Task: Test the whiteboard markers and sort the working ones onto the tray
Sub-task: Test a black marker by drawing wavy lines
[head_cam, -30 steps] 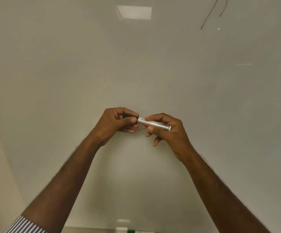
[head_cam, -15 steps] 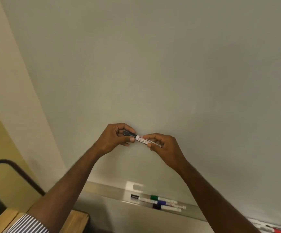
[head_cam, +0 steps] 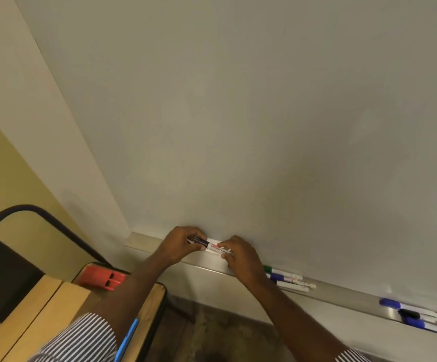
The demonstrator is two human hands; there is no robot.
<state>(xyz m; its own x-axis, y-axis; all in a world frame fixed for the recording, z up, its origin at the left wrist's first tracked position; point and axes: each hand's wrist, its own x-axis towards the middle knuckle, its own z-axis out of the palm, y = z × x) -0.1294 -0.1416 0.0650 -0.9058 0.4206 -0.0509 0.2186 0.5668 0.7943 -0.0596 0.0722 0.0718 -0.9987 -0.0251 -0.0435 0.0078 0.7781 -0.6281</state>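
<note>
I saw the marker [head_cam: 216, 248], white-barrelled with a black cap, held level just above the left end of the tray [head_cam: 342, 292], close against the foot of the whiteboard [head_cam: 264, 113]. The left hand [head_cam: 179, 248] had its fingers curled round the black cap end; the right hand [head_cam: 241, 257] pinched the white barrel, its fingers hiding the far end from me. Right of that hand, three markers [head_cam: 289, 279] lay side by side in the tray, green-capped nearest the board, then blue, then one whose cap the wrist covered. Farther right along the tray sat another cluster [head_cam: 418, 318] with blue and black caps. Left of the tray and lower, a wooden desk [head_cam: 42, 309] carried an orange block [head_cam: 102, 278], partly behind the left forearm, and a dark chair back [head_cam: 0, 273] stood beyond it. A striped sleeve [head_cam: 81, 340] showed at the bottom edge.

Against half a second before, both hands had dropped with the marker from mid-board to tray level, keeping the same hold, and the desk, the orange block and the right-hand cluster had come more fully into sight.
</note>
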